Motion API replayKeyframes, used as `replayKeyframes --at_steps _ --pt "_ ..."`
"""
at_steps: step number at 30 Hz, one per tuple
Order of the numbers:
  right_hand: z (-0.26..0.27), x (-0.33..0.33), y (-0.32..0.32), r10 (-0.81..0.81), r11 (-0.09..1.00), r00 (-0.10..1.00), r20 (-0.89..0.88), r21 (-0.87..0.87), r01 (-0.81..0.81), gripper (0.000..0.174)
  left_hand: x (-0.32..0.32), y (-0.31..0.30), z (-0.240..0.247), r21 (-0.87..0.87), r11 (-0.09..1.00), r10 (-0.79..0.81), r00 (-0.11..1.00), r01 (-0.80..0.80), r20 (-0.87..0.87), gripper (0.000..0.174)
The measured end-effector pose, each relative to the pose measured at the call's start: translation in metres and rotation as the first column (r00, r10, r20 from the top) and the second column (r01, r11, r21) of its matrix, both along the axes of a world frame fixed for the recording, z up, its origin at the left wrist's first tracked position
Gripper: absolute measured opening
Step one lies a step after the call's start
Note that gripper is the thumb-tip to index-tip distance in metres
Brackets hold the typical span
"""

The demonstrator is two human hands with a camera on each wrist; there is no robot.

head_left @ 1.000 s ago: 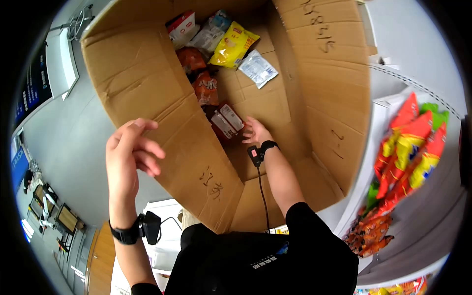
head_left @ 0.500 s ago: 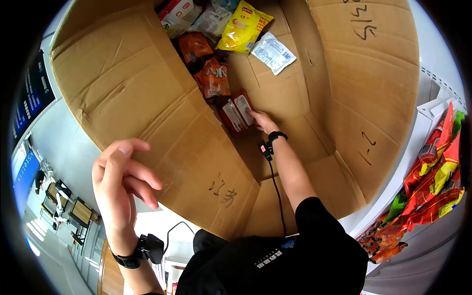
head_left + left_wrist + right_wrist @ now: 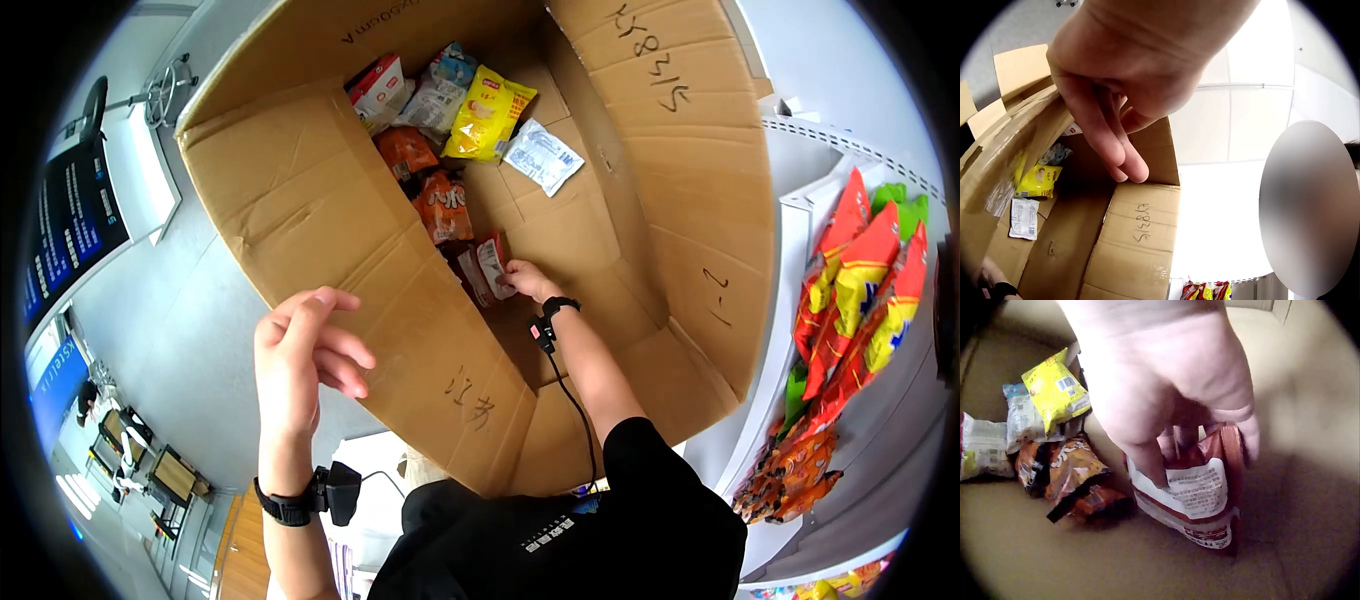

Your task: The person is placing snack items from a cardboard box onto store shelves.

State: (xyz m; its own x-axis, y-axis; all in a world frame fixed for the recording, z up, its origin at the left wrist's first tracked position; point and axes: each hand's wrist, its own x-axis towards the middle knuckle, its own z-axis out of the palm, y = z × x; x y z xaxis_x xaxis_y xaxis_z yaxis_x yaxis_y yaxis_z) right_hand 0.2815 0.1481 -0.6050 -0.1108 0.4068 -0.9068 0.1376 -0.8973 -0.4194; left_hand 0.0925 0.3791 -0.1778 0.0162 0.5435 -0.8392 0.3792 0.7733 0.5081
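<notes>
A large open cardboard box (image 3: 300, 200) stands in front of me. Deep inside it, my right hand (image 3: 520, 275) grips a red and white snack packet (image 3: 485, 270). In the right wrist view the thumb and fingers of that hand (image 3: 1172, 406) curl round the top of the packet (image 3: 1200, 500), which is tipped up off the box floor. My left hand (image 3: 300, 350) hovers above the near left flap with its fingers loosely bent, and it holds nothing. The left wrist view shows this hand (image 3: 1116, 94) over the box opening (image 3: 1141, 237).
More packets lie at the far end of the box: a yellow one (image 3: 485, 100), orange ones (image 3: 445, 205) and a white sachet (image 3: 543, 157). A white shelf (image 3: 800, 330) with red and yellow snack bags (image 3: 860, 290) stands to the right. Box flaps rise on all sides.
My right hand reached onto the red packet, closed on it and tipped it up. My left hand stays raised over the flap, shifted a little to the right.
</notes>
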Motion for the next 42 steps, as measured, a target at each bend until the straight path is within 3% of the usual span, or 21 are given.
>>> replayKeyframes --at_steps 1,4,7,14,19,23,26,28,30,33,34,36,39,42 --pt "0.009 0.001 0.004 -0.002 1.000 1.000 -0.030 -0.021 0.001 0.025 -0.001 0.000 0.000 -0.004 1.000 0.001 1.000 -0.001 0.015 0.032" --pt "0.055 0.012 0.022 -0.205 0.961 0.974 -0.095 -0.207 0.182 0.030 -0.002 -0.003 -0.002 0.026 1.000 -0.008 1.000 0.008 0.003 0.033" --pt "0.109 0.032 0.036 -0.373 0.912 0.917 -0.144 -0.241 0.333 0.031 -0.005 0.000 0.003 0.006 1.000 -0.020 0.996 0.020 0.087 0.031" --pt "0.211 0.062 0.030 -0.602 0.797 0.797 -0.048 -0.077 0.598 0.027 -0.013 -0.002 0.007 0.000 0.999 -0.052 0.977 0.053 0.205 0.027" --pt "0.310 0.063 0.013 -0.755 0.652 0.656 -0.022 0.079 0.754 0.030 -0.023 -0.004 0.004 0.022 0.993 -0.118 0.952 0.116 0.283 0.027" --pt "0.385 0.049 -0.008 -0.846 0.505 0.530 -0.058 0.230 0.832 0.028 -0.029 -0.006 -0.004 0.048 0.980 -0.197 0.920 0.192 0.338 0.026" --pt "0.427 0.031 -0.033 -0.881 0.382 0.438 -0.179 0.277 0.881 0.027 -0.031 -0.009 -0.007 0.050 0.965 -0.255 0.881 0.257 0.398 0.027" --pt "0.448 0.019 -0.050 -0.862 0.365 0.435 -0.259 0.279 0.888 0.026 -0.025 -0.015 0.002 0.060 0.933 -0.343 0.833 0.354 0.433 0.032" --pt "0.484 0.004 -0.065 -0.867 0.326 0.407 -0.287 0.292 0.899 0.025 -0.006 -0.035 0.024 0.165 0.808 -0.574 0.696 0.565 0.431 0.043" --pt "0.511 -0.008 -0.074 -0.848 0.302 0.408 -0.337 0.327 0.896 0.026 0.020 -0.067 0.037 0.171 0.656 -0.698 0.504 0.735 0.509 0.061" --pt "0.517 -0.012 -0.079 -0.843 0.290 0.406 -0.354 0.336 0.896 0.027 0.028 -0.077 0.056 0.212 0.585 -0.716 0.375 0.783 0.589 0.063" --pt "0.523 -0.017 -0.084 -0.842 0.273 0.401 -0.360 0.358 0.893 0.029 0.044 -0.099 0.073 0.165 0.556 -0.692 0.344 0.814 0.634 0.060" --pt "0.534 -0.022 -0.090 -0.866 0.188 0.349 -0.357 0.415 0.890 0.023 0.069 -0.126 0.066 0.272 0.638 -0.638 0.298 0.720 0.710 0.045" --pt "0.529 -0.022 -0.108 -0.890 0.028 0.216 -0.402 0.424 0.905 0.023 0.092 -0.140 0.067 0.268 0.636 -0.614 0.264 0.724 0.744 0.040"
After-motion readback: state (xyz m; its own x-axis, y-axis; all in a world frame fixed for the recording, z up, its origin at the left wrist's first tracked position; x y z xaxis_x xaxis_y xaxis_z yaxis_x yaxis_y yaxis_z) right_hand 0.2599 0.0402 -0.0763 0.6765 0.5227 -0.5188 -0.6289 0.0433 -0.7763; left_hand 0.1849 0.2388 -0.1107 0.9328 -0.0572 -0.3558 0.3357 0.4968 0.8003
